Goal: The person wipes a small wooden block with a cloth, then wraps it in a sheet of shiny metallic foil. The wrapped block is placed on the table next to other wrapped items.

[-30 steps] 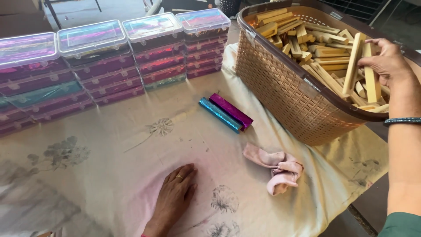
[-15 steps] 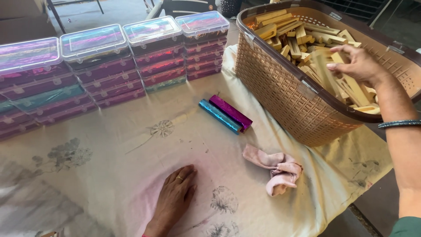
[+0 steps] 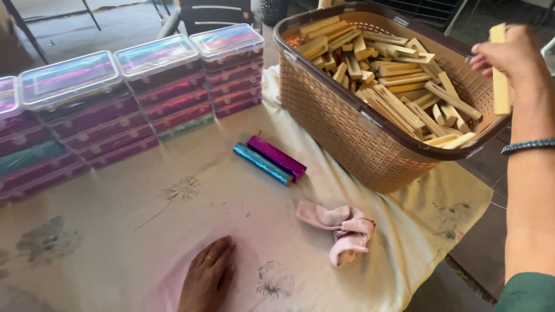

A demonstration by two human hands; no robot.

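My right hand [image 3: 509, 58] is raised over the far right side of a brown woven basket [image 3: 341, 127] and grips one pale wooden stick [image 3: 500, 86] that hangs upright. The basket is full of several similar wooden sticks [image 3: 393, 86]. My left hand [image 3: 208, 277] lies flat, fingers together, on the cream flower-patterned cloth [image 3: 144, 231] at the near edge. Two foil-wrapped bars lie side by side in the middle of the cloth, one blue [image 3: 261, 163] and one magenta [image 3: 277, 157]. A crumpled pink cloth [image 3: 341, 228] lies to the right of my left hand.
Stacks of clear-lidded plastic boxes [image 3: 156, 86] with pink and purple contents line the far left of the table. Dark chair legs [image 3: 214, 14] stand behind them. The table edge drops off at the right, below the basket.
My right hand has lifted out of the basket to the right, carrying one wooden stick. My left hand has stayed flat on the cloth.
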